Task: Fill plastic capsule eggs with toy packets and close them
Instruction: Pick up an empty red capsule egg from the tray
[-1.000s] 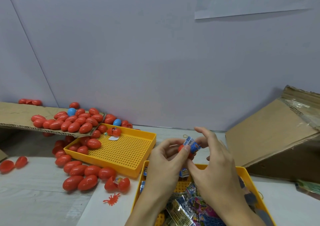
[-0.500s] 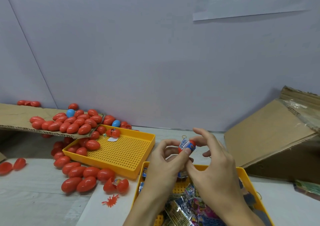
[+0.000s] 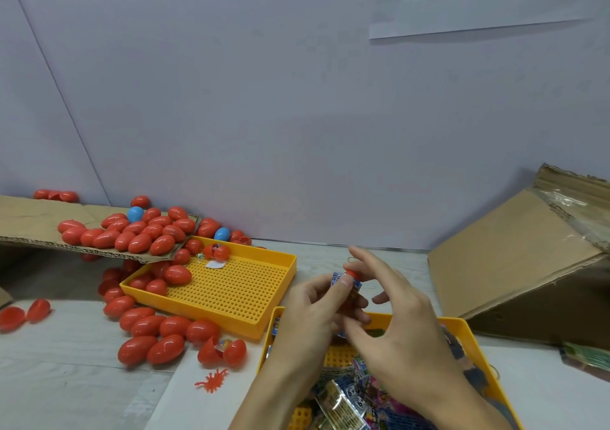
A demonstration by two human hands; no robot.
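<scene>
Red capsule egg (image 3: pixel 350 274) with a blue toy packet (image 3: pixel 353 289) sat pinched in the left grip (image 3: pixel 310 314); the right grip (image 3: pixel 396 317) seemed to pinch it too, above the counter's (image 3: pixel 82 380) near edge.

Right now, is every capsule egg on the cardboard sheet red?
No: a blue egg lies among the red eggs on the cardboard sheet.

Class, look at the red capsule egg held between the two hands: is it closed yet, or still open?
Still open. A blue printed toy packet sticks out of the red capsule egg, pinched by the left hand and right hand.
</scene>
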